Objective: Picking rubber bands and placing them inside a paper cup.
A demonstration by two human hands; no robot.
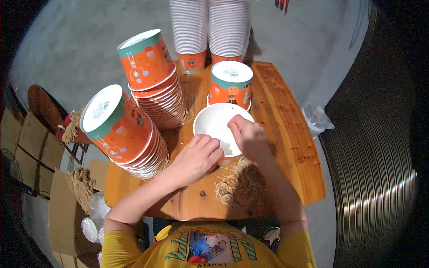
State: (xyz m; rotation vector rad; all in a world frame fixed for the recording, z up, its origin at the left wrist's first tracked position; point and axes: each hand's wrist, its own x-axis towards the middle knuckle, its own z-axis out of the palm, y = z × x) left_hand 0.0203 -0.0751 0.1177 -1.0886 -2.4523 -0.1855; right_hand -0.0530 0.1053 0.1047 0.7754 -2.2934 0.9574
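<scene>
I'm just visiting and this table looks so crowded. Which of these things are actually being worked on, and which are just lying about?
In use:
- open white-lined cup, both hands at its rim
- left hand
- right hand
- bundle of tan strings beside the hands

Lying about:
- stacks of orange cups
- upside-down cup
- tall white stacks
- plastic bag
- cardboard boxes

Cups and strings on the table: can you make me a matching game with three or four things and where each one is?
Things:
1. White bowl
2. String bundle
3. Upside-down orange cup
4. Two leaning cup stacks

Places:
A. left side of the table
B. just behind the bowl
C. under both hands
D. near table edge, by the right wrist

Pairs: 1-C, 2-D, 3-B, 4-A
</scene>
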